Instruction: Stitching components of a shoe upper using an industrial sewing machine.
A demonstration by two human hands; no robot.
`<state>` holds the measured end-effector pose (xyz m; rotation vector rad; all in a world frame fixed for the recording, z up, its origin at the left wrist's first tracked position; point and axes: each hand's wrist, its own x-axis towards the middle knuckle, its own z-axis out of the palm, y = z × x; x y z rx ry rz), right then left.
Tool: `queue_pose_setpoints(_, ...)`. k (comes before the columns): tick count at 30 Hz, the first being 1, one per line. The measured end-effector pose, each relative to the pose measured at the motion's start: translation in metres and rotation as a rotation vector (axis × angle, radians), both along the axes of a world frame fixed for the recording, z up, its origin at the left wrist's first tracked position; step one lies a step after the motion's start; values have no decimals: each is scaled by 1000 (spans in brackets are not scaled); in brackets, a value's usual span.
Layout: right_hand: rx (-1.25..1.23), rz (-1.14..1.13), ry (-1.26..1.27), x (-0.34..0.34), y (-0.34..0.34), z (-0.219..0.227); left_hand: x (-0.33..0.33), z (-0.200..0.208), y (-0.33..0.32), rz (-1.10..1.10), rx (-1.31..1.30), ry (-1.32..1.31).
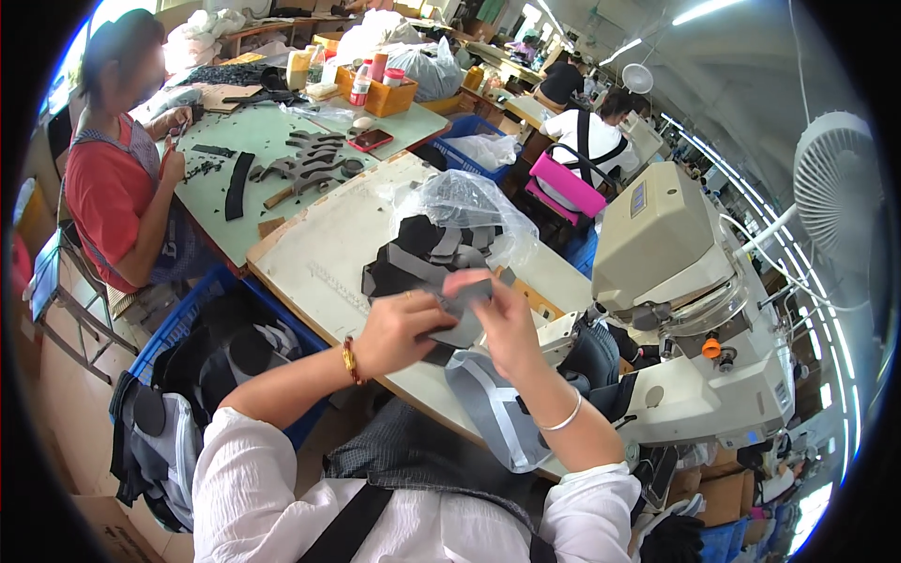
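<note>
A small grey fabric piece (462, 330) is held up between my hands over the white table. My left hand (402, 330) pinches its left side with curled fingers. On its other side my right hand (505, 327) grips the upper edge, slightly blurred. Just beyond lies a pile of black and grey cut pieces (413, 263), partly covered by a clear plastic bag (474, 202). A grey cap-like piece with a white strip (497, 413) hangs at the table's front edge, below my right hand. Dark fabric sits by the sewing machine (648, 244) to the right.
At the left stands a blue crate (188, 328) full of black and grey pieces. A person in red (117, 197) works at the green table (211, 211), which bears metal tools, a red phone (371, 140) and bottles. A white fan (835, 178) stands at the right.
</note>
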<state>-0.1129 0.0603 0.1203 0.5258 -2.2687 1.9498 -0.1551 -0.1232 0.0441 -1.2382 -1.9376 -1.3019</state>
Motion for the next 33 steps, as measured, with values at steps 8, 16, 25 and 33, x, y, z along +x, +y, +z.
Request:
queue_pose_setpoints(8,686,146,666,62,-33,12,-2,-10,6,-126,-192,-169)
queue_pose_setpoints(16,1046,10,792,104,-40,-25,28,-5,-4,228,-207,-44)
queue_pose_setpoints(25,803,234,694,133,-24,-33,57,-6,0,-134,111,-307)
queue_pose_setpoints(33,675,355,633,154,11,-37,82,-6,20,-132,213,-250)
